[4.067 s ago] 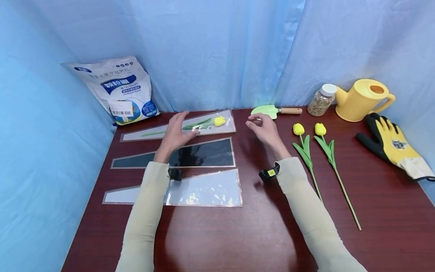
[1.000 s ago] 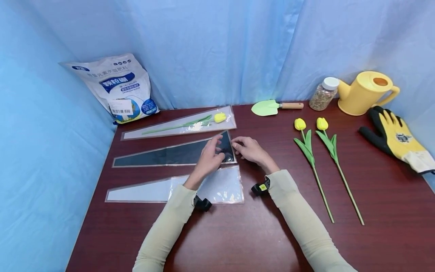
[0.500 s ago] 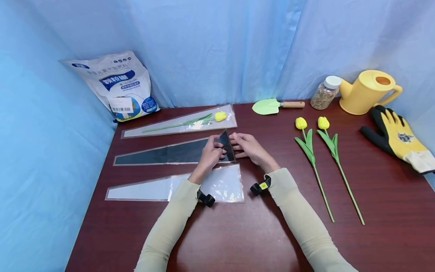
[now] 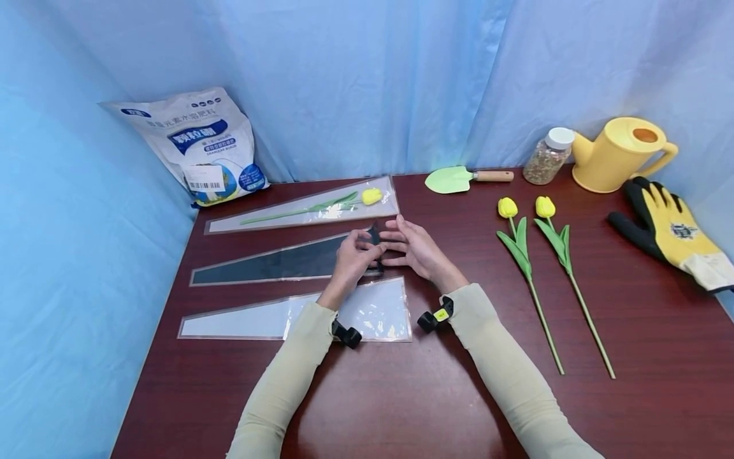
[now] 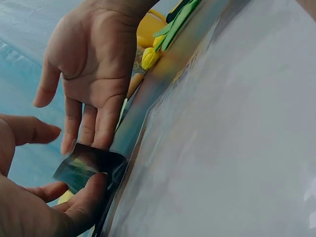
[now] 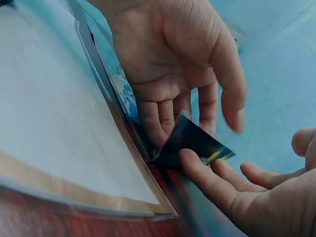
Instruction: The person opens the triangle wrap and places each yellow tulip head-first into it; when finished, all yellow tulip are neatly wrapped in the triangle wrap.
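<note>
Three tapered clear sleeves lie side by side on the dark red table (image 4: 401,395). The far sleeve (image 4: 275,220) holds a yellow tulip (image 4: 371,196). Both hands meet at the wide end of the dark-looking middle sleeve (image 4: 275,262). Its corner flap (image 5: 89,165) (image 6: 195,143) is bent up off the table. My left hand (image 4: 355,252) (image 5: 54,197) has its fingers behind the flap, thumb apart. My right hand (image 4: 415,245) (image 6: 266,197) touches the flap's other face with straight fingers. The near sleeve (image 4: 258,319) lies flat under my left wrist.
Two loose yellow tulips (image 4: 518,248) (image 4: 559,245) lie to the right. At the back stand a green trowel (image 4: 459,180), a jar (image 4: 545,156) and a yellow watering can (image 4: 622,153). A yellow-black glove (image 4: 671,233) lies far right, a white bag (image 4: 197,150) back left.
My hands left the far sleeve and came to the middle sleeve's wide end. Its corner has been lifted, and the fingers have closed in around the flap.
</note>
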Available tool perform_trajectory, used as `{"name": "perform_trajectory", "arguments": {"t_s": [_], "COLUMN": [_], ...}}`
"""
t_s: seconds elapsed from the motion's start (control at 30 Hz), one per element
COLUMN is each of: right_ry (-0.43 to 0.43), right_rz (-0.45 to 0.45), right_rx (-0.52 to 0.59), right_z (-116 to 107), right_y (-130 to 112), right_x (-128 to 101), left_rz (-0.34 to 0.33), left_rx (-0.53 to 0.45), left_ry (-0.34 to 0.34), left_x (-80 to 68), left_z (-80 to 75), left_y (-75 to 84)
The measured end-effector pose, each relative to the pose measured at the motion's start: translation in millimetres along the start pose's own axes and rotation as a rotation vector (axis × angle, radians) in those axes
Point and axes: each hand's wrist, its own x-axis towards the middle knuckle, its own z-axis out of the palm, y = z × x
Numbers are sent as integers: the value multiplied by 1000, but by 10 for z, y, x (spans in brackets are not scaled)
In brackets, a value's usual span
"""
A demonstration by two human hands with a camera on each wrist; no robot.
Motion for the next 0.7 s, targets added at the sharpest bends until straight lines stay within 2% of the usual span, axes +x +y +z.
{"name": "perform_trajectory", "arguments": {"t_s": [0.17, 0.37, 0.53, 0.7], "right_ry": [1, 13, 38, 73], "right_rz": [1, -1, 19, 55], "right_rx": [46, 44, -22, -121], "right_z": [29, 35, 16, -52], "right_y": [2, 24, 30, 31], "right_x": [5, 18, 51, 122], "left_rz": [12, 21, 47, 50], "left_rx": [35, 85, 119, 69], "left_ry": [46, 93, 129, 127], "left_x": [10, 23, 28, 33], "left_z": [3, 19, 11, -1], "left_y": [-16, -40, -78, -105]}}
